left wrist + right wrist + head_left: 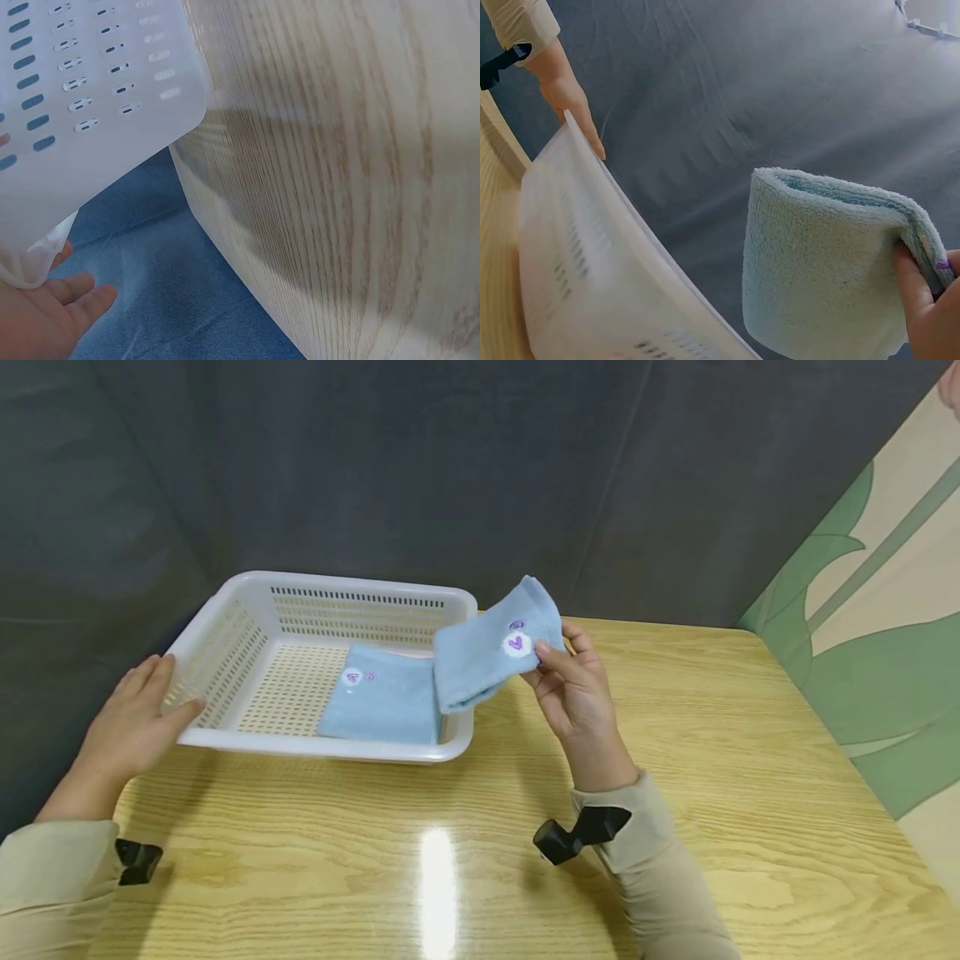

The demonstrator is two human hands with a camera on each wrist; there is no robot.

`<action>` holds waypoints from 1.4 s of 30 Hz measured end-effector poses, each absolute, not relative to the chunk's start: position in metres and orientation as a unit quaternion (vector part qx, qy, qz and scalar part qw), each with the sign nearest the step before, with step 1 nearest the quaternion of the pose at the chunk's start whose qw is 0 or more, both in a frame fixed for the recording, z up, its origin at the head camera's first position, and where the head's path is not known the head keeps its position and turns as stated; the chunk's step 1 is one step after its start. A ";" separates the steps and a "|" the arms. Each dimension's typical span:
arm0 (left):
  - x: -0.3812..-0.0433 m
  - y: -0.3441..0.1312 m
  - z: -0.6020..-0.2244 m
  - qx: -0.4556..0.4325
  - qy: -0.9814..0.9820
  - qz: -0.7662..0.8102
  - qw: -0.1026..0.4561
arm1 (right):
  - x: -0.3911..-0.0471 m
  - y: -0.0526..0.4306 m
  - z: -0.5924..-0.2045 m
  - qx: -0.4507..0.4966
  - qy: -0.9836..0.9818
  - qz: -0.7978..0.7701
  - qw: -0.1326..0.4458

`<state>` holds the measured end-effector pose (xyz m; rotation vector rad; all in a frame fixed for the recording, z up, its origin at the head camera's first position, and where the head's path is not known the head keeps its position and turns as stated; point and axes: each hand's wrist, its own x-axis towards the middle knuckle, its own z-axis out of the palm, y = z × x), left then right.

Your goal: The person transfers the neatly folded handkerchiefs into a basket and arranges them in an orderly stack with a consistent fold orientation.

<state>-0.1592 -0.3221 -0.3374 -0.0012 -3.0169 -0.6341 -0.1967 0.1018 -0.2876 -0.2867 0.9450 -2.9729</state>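
Observation:
A light blue folded towel (487, 647) with a white patch and purple marks is in my right hand (573, 689), pinched between thumb and fingers at one end. It is raised over the right end of a white plastic basket (330, 747). The right wrist view shows the folded layers of the held towel (825, 255). Inside the basket, a second light blue folded towel (382, 697) lies flat towards the right. My left hand (138, 714) holds the basket's left rim, thumb over the inner side and fingers outside, as the left wrist view of the hand (56, 304) also shows.
The basket stands on a light wood-grain table (675, 777). A dark cloth (450, 468) hangs behind the table and along its left side. At the right is a wall panel (885, 652) with green leaf patterns.

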 end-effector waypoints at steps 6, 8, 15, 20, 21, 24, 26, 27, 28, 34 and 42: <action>-0.160 -0.323 -0.337 -0.002 -0.978 -0.205 0.028 | -0.200 0.087 -0.290 -0.082 0.327 -0.941 0.009; -0.160 -0.323 -0.336 -0.001 -0.979 -0.202 0.027 | -0.201 0.083 -0.292 -0.082 0.327 -0.941 0.014; -0.161 -0.322 -0.336 -0.003 -0.979 -0.203 0.023 | -0.202 0.066 -0.296 -0.072 0.353 -0.933 0.018; -0.161 -0.323 -0.336 -0.002 -0.979 -0.202 0.024 | -0.204 0.053 -0.298 -0.070 0.352 -0.933 0.024; -0.161 -0.323 -0.336 -0.002 -0.979 -0.201 0.024 | -0.204 0.050 -0.298 -0.072 0.354 -0.932 0.025; -0.161 -0.323 -0.336 -0.001 -0.979 -0.201 0.024 | -0.206 0.043 -0.298 -0.078 0.360 -0.929 0.028; -0.161 -0.323 -0.336 0.000 -0.979 -0.201 0.023 | -0.207 0.039 -0.298 -0.081 0.365 -0.927 0.031; -0.161 -0.323 -0.336 0.001 -0.979 -0.201 0.023 | -0.207 0.037 -0.297 -0.081 0.367 -0.926 0.032; -0.160 -0.323 -0.336 0.002 -0.979 -0.201 0.023 | -0.208 0.035 -0.297 -0.082 0.369 -0.925 0.033; -0.160 -0.323 -0.336 0.002 -0.979 -0.202 0.024 | -0.212 0.022 -0.296 -0.076 0.369 -0.926 0.027; -0.161 -0.323 -0.336 0.001 -0.978 -0.207 0.024 | -0.216 0.003 -0.294 -0.055 0.367 -0.928 0.018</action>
